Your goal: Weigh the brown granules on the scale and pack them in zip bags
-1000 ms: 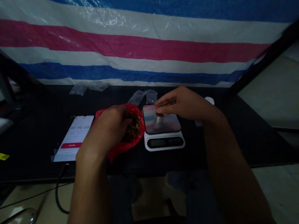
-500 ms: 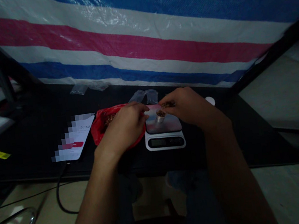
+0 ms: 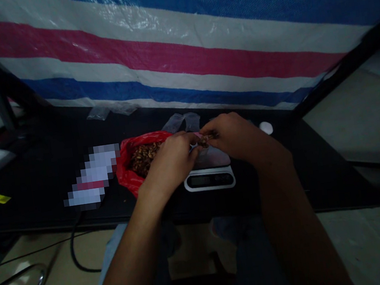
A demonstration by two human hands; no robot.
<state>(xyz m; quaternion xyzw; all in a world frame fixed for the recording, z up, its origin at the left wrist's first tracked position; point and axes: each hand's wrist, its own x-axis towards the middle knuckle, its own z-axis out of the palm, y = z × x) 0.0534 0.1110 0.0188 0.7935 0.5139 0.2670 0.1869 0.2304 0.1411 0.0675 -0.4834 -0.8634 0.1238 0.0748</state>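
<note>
A small pale cup (image 3: 202,151) heaped with brown dried pieces (image 3: 203,142) stands on the plate of a white kitchen scale (image 3: 218,158), partly behind my fingers. My left hand (image 3: 177,157) reaches over from the left, thumb and fingers bent together at the cup's mouth. Whether they pinch some pieces or the rim, I cannot make out. On the other side, my right hand (image 3: 233,135) is closed on a clump of the brown pieces, right beside the cup. A red plastic bag (image 3: 127,183) lies open under my left wrist, filled with more of these pieces.
Left of the bag lies a phone (image 3: 92,177) with a cable. Clear zip bags (image 3: 192,122) lie behind the scale. A white round lid-like object (image 3: 266,128) sits right of my right hand. A striped tarp (image 3: 178,59) hangs behind the black table (image 3: 52,147).
My left hand has moved right, from beside the scale to the cup, uncovering more of the bag's contents. My right hand stays near the cup, still holding the brown pieces.
</note>
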